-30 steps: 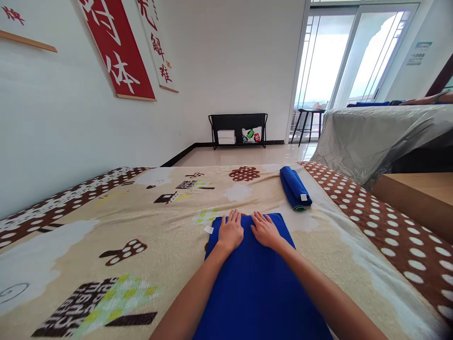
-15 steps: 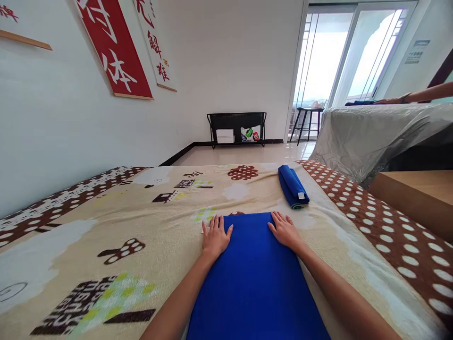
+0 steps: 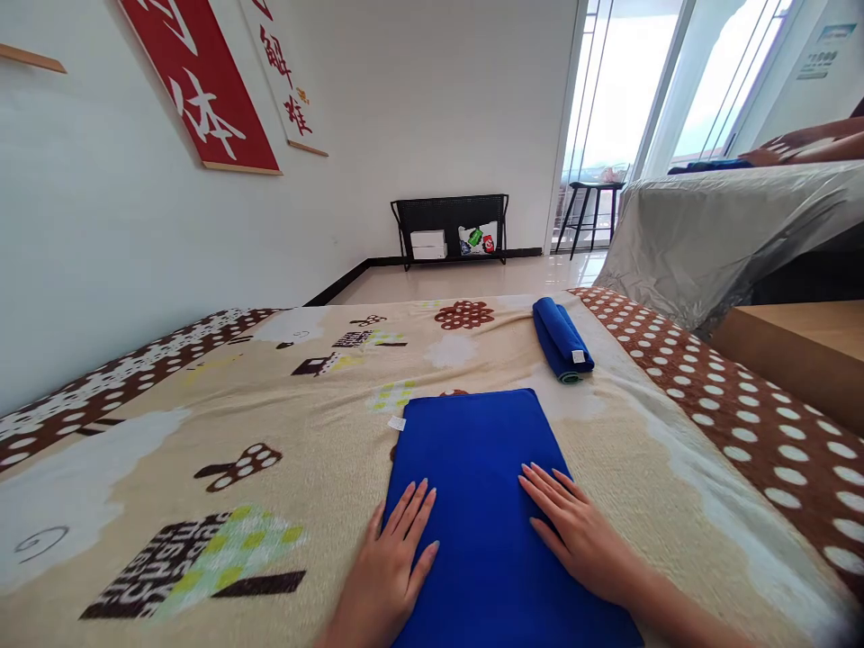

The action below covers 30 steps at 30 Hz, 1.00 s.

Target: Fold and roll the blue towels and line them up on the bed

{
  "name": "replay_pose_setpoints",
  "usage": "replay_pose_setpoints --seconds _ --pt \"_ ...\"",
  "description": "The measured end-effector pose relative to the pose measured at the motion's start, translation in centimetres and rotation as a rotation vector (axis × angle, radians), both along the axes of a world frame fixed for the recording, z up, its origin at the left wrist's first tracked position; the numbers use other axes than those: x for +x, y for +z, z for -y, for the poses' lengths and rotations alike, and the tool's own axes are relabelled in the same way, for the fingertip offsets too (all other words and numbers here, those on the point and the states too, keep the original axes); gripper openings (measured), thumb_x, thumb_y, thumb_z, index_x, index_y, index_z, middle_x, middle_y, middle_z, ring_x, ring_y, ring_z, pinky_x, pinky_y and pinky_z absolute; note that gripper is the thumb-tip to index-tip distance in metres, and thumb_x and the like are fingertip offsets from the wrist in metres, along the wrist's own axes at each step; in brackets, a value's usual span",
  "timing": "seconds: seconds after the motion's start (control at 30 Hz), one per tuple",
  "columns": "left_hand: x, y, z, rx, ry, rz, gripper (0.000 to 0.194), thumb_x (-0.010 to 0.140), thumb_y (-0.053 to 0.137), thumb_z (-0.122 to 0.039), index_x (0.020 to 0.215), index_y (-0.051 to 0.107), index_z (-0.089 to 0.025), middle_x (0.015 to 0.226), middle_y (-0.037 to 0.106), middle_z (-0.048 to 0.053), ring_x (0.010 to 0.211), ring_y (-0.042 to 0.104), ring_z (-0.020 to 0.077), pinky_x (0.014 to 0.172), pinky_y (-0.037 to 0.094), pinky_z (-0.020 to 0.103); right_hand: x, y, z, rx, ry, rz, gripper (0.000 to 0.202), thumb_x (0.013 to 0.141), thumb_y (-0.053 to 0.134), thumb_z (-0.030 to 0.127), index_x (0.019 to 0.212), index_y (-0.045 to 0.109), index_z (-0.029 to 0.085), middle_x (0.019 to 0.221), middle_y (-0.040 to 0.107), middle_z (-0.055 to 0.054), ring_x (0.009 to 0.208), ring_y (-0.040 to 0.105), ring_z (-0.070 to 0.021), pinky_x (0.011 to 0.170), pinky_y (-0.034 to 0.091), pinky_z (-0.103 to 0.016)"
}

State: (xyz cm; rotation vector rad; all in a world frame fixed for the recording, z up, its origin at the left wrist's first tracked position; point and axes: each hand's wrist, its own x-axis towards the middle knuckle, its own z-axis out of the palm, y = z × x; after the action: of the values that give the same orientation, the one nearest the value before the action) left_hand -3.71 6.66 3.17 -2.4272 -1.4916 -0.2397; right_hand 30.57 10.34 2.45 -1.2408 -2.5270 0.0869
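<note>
Left hand (image 3: 392,562), right hand (image 3: 581,537) flat; blue cloth (image 3: 476,468) beneath and between.

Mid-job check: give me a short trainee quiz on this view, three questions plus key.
1. True or false: the left hand and the right hand both have fingers on the flat blue cloth.

2. Multiple choice: what does the rolled blue cloth lie on?
A) The black rack
B) The patterned blanket
C) The stool

3. Fill in: seen from the person's side, the flat blue cloth's white tag sticks out near its far ____ corner.

Key: 1 true; 2 B; 3 left.
</note>
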Motion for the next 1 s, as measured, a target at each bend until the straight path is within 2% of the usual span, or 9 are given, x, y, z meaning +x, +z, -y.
replay_pose_setpoints --seconds 0.07,0.17,0.3,0.4,0.5,0.6,0.77,0.87,1.0 --pt "-0.9 -0.3 1.4 0.109 0.033 -0.025 0.062 0.099 0.042 -0.035 0.156 0.021 -0.028 0.153 0.043 0.003 0.138 0.045 0.0212 0.117 0.025 0.046 0.6 -0.4 1.4 0.098 -0.072 0.018 0.054 0.100 0.043 0.034 0.153 0.034 0.023 0.155 0.037 -0.006 0.141 0.040 -0.0232 0.115 0.038 -0.046" --pt "0.8 -0.2 2.3 0.233 0.051 -0.028 0.063 0.095 0.041 -0.024 0.155 0.025 -0.024 0.151 0.046 0.007 0.135 0.048 0.0240 0.118 0.018 0.050 -1.6 -0.2 3.3 0.221 -0.119 0.051 0.052 0.095 0.047 0.023 0.147 0.045 0.018 0.152 0.042 -0.009 0.138 0.045 -0.0251 0.110 0.043 -0.044" --pt "5.9 0.3 2.0 0.179 -0.071 -0.071 0.063 0.093 0.041 -0.022 0.155 0.027 -0.018 0.157 0.037 0.004 0.141 0.040 0.0198 0.111 0.034 0.038 -6.9 0.8 4.8 0.247 -0.007 0.073 0.056 0.089 0.046 0.017 0.146 0.045 0.014 0.154 0.038 -0.007 0.140 0.042 -0.0218 0.109 0.045 -0.038" --pt "7.2 0.4 2.1 0.182 -0.142 -0.111 0.060 0.096 0.041 -0.031 0.153 0.030 -0.018 0.155 0.040 0.003 0.141 0.040 0.0176 0.106 0.040 0.034 -8.2 0.6 5.6 0.324 0.008 0.086 0.056 0.090 0.048 0.020 0.145 0.045 0.011 0.151 0.042 -0.007 0.137 0.046 -0.0212 0.106 0.047 -0.036" --pt "5.6 0.2 3.0 0.243 -0.121 -0.126 0.061 0.097 0.043 -0.045 0.152 0.033 -0.022 0.153 0.044 0.002 0.138 0.045 0.0189 0.102 0.043 0.035 -6.2 -0.2 6.5 0.422 -0.059 0.094 0.057 0.094 0.050 0.032 0.147 0.043 0.012 0.150 0.044 -0.007 0.134 0.049 -0.0211 0.104 0.048 -0.035" --pt "3.2 0.0 4.3 0.282 -0.101 -0.104 0.062 0.095 0.047 -0.049 0.151 0.036 -0.025 0.150 0.048 0.002 0.134 0.049 0.0201 0.101 0.043 0.035 -3.2 -0.8 7.8 0.491 -0.117 0.086 0.061 0.094 0.053 0.043 0.147 0.044 0.014 0.147 0.048 -0.006 0.131 0.053 -0.0200 0.105 0.046 -0.032" --pt "0.2 0.2 6.2 0.273 -0.203 -0.104 0.060 0.094 0.049 -0.049 0.148 0.042 -0.023 0.148 0.052 0.003 0.135 0.048 0.0192 0.112 0.036 0.032 0.5 -1.3 9.7 0.549 -0.058 0.076 0.057 0.093 0.056 0.039 0.143 0.050 0.013 0.144 0.052 -0.006 0.131 0.053 -0.0198 0.119 0.030 -0.032" --pt "-1.6 0.7 7.3 0.238 -0.322 -0.077 0.054 0.095 0.050 -0.038 0.146 0.045 -0.021 0.145 0.054 0.002 0.137 0.047 0.0174 0.117 0.031 0.032 2.4 -1.7 10.6 0.539 0.033 0.048 0.050 0.093 0.055 0.029 0.140 0.052 0.013 0.142 0.054 -0.006 0.132 0.052 -0.0185 0.122 0.025 -0.032" --pt "-3.8 0.9 9.1 0.173 -0.325 0.025 0.054 0.090 0.051 -0.016 0.144 0.046 -0.019 0.141 0.058 0.004 0.135 0.049 0.0170 0.116 0.036 0.032 4.5 -2.6 12.1 0.463 0.032 -0.015 0.051 0.091 0.056 0.022 0.142 0.052 0.015 0.143 0.054 -0.007 0.132 0.052 -0.0200 0.115 0.038 -0.031"
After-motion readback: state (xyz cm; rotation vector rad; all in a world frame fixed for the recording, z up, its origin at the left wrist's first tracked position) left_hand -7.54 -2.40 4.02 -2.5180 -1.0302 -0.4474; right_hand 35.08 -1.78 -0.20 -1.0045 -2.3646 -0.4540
